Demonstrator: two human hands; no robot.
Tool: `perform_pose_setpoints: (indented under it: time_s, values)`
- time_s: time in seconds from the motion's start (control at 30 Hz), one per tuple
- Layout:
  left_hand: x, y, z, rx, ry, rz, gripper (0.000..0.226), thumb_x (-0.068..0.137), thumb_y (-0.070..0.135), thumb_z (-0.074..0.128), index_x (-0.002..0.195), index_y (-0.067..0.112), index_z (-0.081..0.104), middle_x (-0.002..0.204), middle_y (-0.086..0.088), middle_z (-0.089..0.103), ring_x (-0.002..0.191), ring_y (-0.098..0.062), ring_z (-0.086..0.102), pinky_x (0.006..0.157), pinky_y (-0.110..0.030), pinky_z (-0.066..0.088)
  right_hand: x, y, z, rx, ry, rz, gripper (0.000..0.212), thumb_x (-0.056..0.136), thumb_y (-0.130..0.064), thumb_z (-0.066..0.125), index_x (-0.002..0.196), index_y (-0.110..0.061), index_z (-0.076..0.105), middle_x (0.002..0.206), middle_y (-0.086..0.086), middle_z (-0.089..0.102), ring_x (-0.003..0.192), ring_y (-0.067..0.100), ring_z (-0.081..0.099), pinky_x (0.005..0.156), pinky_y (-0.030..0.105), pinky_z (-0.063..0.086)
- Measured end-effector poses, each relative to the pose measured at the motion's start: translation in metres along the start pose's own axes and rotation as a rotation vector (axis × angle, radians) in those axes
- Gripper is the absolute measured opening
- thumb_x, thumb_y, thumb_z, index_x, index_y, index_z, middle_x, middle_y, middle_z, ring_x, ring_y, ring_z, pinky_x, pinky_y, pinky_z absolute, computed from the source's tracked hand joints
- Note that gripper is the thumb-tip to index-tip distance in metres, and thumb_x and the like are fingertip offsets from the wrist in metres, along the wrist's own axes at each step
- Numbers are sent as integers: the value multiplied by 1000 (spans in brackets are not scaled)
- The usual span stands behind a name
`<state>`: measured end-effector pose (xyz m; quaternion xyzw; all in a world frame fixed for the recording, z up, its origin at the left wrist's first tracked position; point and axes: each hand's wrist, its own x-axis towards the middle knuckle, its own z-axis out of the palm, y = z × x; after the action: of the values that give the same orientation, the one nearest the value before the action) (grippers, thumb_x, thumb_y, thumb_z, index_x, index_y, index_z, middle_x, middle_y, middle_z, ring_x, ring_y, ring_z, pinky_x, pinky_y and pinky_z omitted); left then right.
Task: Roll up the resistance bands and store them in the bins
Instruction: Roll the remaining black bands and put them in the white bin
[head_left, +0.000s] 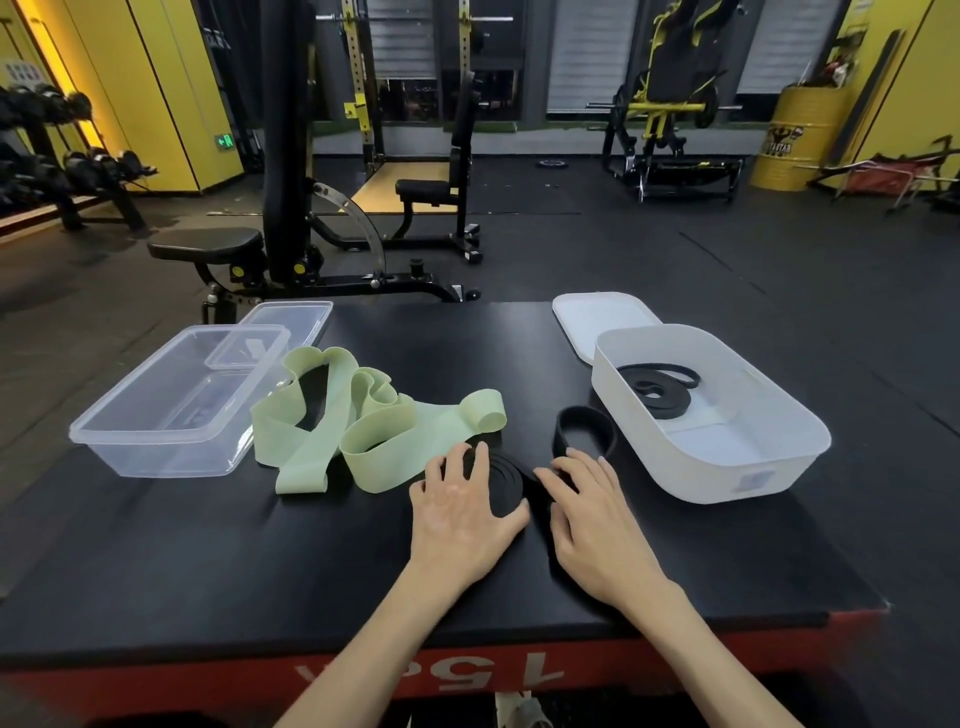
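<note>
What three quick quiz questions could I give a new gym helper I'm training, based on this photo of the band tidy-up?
1. True or false: the green band is already rolled up.
2. Which bin holds a black band? A) the clear bin B) the white bin C) both
3. Fill in: the left hand presses on a partly coiled ____ band.

Key
1. False: it lies loose and folded on the black table.
2. B: a rolled black band lies inside; the clear bin looks empty.
3. Black; the right hand rests beside it on its loose end.
</note>
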<state>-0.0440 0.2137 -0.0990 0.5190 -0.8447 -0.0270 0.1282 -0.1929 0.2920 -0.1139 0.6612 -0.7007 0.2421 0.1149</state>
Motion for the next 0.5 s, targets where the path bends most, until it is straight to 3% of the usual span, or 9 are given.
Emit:
perform_pose_setpoints:
  time_s: [0.07,0.13,0.23,0.3,0.4,0.5]
  values:
    - [-1,-1,-2,3,-5,9,93,74,79,22,150,26,21,153,5,26,137,-21,26,108,-38,27,0,1,1,-5,-4,3,45,83,-15,39,124,-12,60,110,1,58,124,25,45,111,37,21]
    - [0,-8,-5,-43,-36,72,92,77,77,38,151,25,20,153,4,24,139,-20,23,113,-37,22,-1,1,2,-4,-22,7,46,83,-13,45,127,-10,58,109,1,59,124,24,45,111,37,23]
    - [12,-28,-14,-142,-143,255,105,74,76,52,154,22,11,157,-3,12,145,-21,10,120,-36,12,0,2,3,9,-45,-3,47,83,-10,50,130,-5,55,113,4,57,127,26,44,109,41,34]
    - [22,-40,-19,-165,-185,391,112,69,80,49,155,22,7,160,1,4,147,-17,5,121,-34,10,-1,2,3,16,-46,2,48,82,-7,53,130,-2,54,116,6,58,127,27,43,105,43,39]
    - [21,-43,-13,-217,-154,447,101,70,78,41,153,23,22,156,11,20,142,-7,17,118,-31,20,-2,0,2,2,-36,14,47,82,-9,51,129,-3,55,123,7,58,130,26,42,109,42,36]
    - [12,-35,-6,-241,-45,365,94,71,76,35,150,26,31,150,16,31,135,-5,26,114,-24,25,-2,-1,3,1,-17,30,46,83,-12,49,128,-6,56,127,6,55,133,27,40,111,40,31]
